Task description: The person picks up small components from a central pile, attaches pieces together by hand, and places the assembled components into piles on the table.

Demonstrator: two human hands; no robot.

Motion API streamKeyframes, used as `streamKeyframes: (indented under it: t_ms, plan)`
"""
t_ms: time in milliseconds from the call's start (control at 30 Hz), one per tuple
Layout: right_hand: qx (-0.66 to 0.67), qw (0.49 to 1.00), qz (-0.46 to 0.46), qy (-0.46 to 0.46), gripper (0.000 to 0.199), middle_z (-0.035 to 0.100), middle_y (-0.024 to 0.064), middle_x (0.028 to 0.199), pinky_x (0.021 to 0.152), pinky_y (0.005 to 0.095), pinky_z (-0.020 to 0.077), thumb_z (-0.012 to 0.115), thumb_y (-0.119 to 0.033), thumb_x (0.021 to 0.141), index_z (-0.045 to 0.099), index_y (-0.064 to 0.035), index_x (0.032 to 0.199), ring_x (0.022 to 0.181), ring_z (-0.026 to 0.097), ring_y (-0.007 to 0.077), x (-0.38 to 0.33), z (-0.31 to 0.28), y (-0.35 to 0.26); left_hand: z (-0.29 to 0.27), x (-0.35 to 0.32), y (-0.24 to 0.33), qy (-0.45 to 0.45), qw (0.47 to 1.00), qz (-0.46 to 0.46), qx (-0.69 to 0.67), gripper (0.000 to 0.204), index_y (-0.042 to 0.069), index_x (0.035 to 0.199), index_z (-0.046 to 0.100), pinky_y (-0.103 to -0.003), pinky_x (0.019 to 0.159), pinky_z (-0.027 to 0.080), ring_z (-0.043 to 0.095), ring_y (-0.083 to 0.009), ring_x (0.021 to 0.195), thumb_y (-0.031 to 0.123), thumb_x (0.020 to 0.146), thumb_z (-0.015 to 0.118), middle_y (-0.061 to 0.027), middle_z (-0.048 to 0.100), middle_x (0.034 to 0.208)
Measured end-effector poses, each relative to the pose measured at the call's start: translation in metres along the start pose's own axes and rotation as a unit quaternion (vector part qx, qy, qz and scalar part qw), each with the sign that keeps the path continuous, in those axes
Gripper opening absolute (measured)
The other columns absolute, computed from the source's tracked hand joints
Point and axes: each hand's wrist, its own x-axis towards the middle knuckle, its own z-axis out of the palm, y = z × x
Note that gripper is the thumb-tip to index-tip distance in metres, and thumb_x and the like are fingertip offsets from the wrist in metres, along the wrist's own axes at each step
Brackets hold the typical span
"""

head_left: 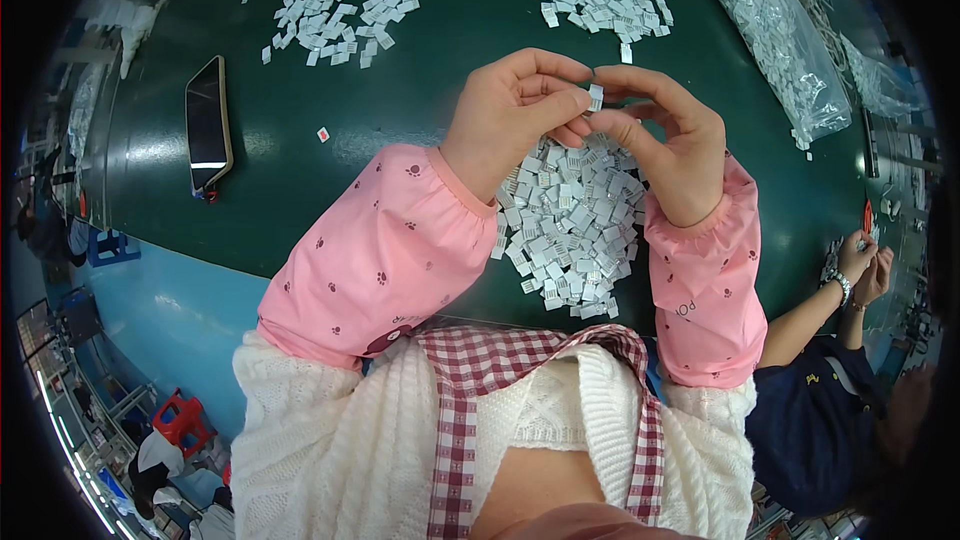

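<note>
Together, fingers of the left hand (517, 112) and right hand (672, 145) pinch one small white rectangular tag (596, 97).

Both hands (600, 125) on seemingly one white tag (596, 97)

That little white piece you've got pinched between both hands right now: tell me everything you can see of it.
The small white piece is a flat, rectangular tag, paper-like or plastic by its look, with faint dark marks too small to make out. It stands roughly upright, held above the nearest pile of like pieces on the green table. Fingertips of the left hand and the right hand pinch its lower part.
</note>
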Motion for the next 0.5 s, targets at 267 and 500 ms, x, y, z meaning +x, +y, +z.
streamKeyframes:
  t_ms: [267,500]
  plan:
    - [-0.074,0.996,-0.042,0.010,0.028,0.069,0.0084,0.086,0.070,0.0270,0.0522,0.071,-0.002,0.073,0.067,-0.0025,0.101,0.077,0.065,0.0145,-0.0006,0.0040,0.0017,0.0000,-0.0008,0.0009,-0.004,1.000,-0.001,-0.007,0.021,-0.001,0.107,0.058,-0.023,0.065,0.049,0.061,-0.0115,0.074,0.008,0.088,0.059,-0.0075,0.065,0.084]
    - [-0.054,0.998,-0.030,0.018,0.030,0.069,0.0098,0.085,0.072,0.0267,0.0516,0.071,-0.003,0.074,0.066,-0.0010,0.104,0.077,0.066,0.0146,-0.0012,0.0033,0.0011,0.0002,-0.0004,0.0007,-0.011,1.000,0.009,-0.019,0.019,-0.001,0.105,0.060,-0.024,0.067,0.050,0.061,-0.0121,0.077,0.009,0.090,0.058,-0.0071,0.064,0.085]
